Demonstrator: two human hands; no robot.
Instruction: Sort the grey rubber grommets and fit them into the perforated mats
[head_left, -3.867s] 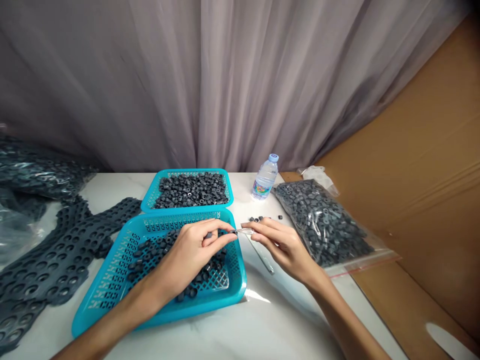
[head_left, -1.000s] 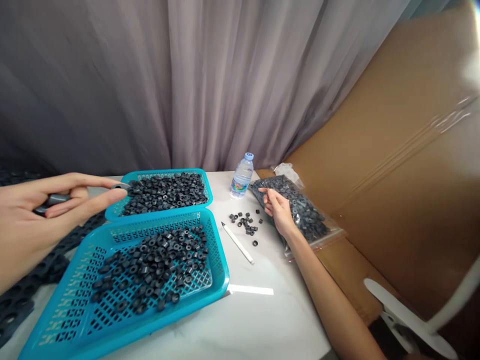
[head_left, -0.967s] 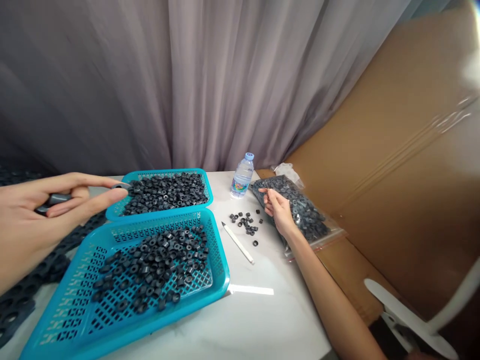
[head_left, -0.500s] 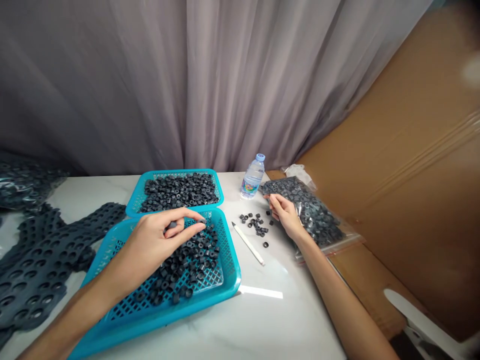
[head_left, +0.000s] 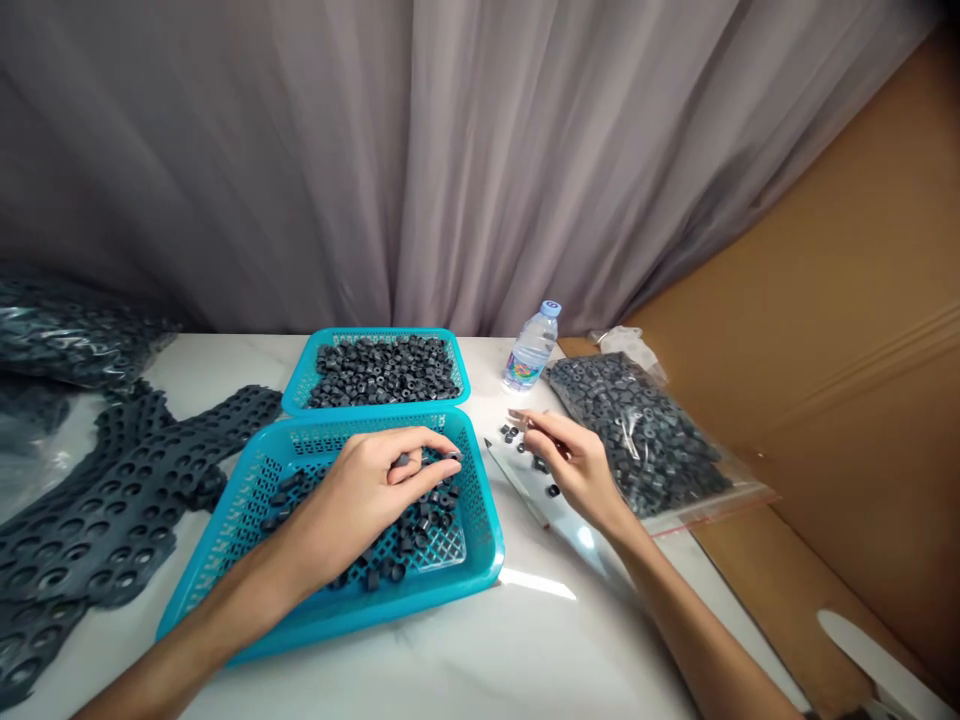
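Left hand was above the front turquoise basket, thumb and index pinched on one small dark ring; second dark piece tucked in its curled fingers. Right hand was over the white tabletop, thumb and index nearly together; something thin showed at the tips, couldn't tell what. Loose dark rings lay just below it, white pen between them and the basket. Front basket was part-filled with rings; back turquoise basket held a fuller layer. Water bottle stood upright beyond the right hand. Zip bag of dark pieces lay to the right, perforated dark sheets to the left.
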